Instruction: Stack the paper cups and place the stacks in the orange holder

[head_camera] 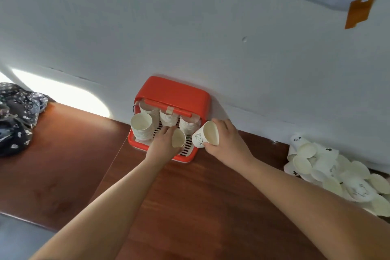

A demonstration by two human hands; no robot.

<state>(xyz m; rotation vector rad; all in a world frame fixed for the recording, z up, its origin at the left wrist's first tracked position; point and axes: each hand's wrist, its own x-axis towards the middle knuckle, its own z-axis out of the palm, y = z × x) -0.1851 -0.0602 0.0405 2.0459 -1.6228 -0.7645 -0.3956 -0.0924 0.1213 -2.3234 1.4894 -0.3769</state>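
Cups (206, 134) pinched in each hand (225, 139) at frame centre should nest squarely before entering the holder (175, 93).

Likely a home room: wooden table (190, 207) against a white wall (147, 27), patterned cloth (16, 116) heaped aside.

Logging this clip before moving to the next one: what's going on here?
A person is filling the orange holder, which already carries several stacks of cups. The left hand holds a paper cup over the holder's front tray; the right hand holds a printed cup at the holder's right edge. A pile of loose cups lies on the wooden table to the right.
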